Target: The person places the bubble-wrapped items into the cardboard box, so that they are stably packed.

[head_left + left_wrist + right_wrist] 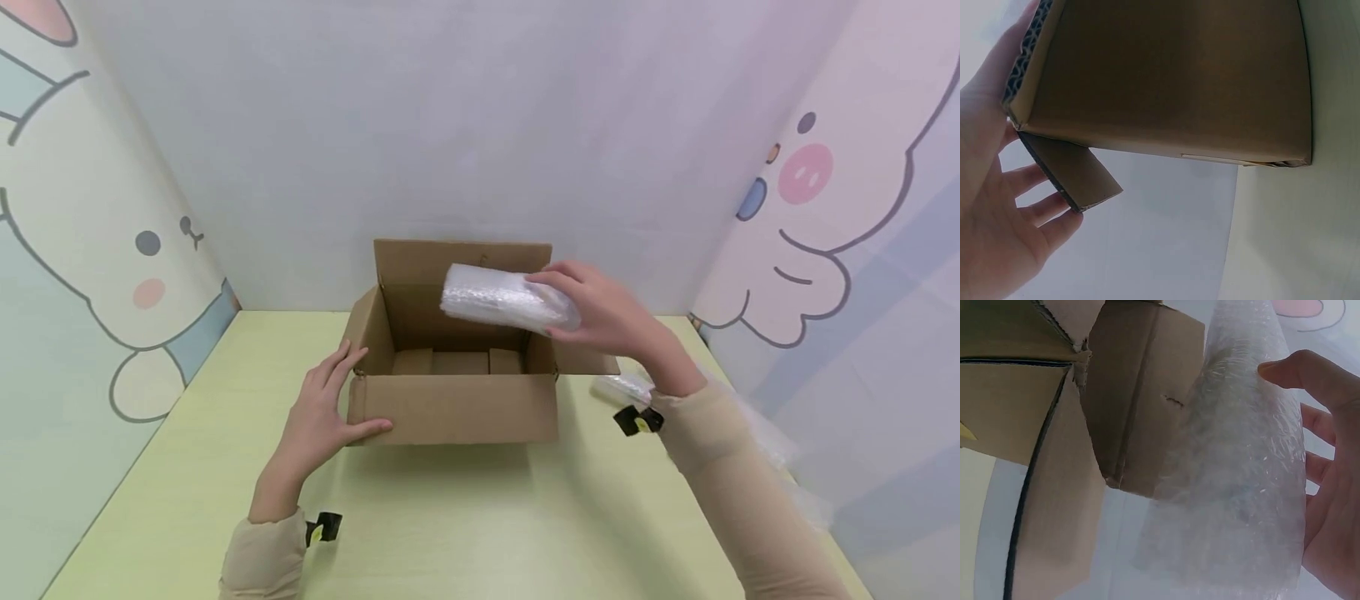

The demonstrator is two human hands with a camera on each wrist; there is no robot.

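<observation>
Beige sleeves (742,492) come nearest. Right hand (611,317) grasps a bubble-wrap bundle (491,297) above the cardboard box (453,408); left hand (318,408) grips its near-left corner (360,393). Work seems midway: box is open, this bundle is not yet inside, more bubble wrap (621,387) lies at right.

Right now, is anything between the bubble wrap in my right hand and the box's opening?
Nothing visible: the bubble wrap in your right hand appears to be above the box, whose flaps are spread open.
</observation>
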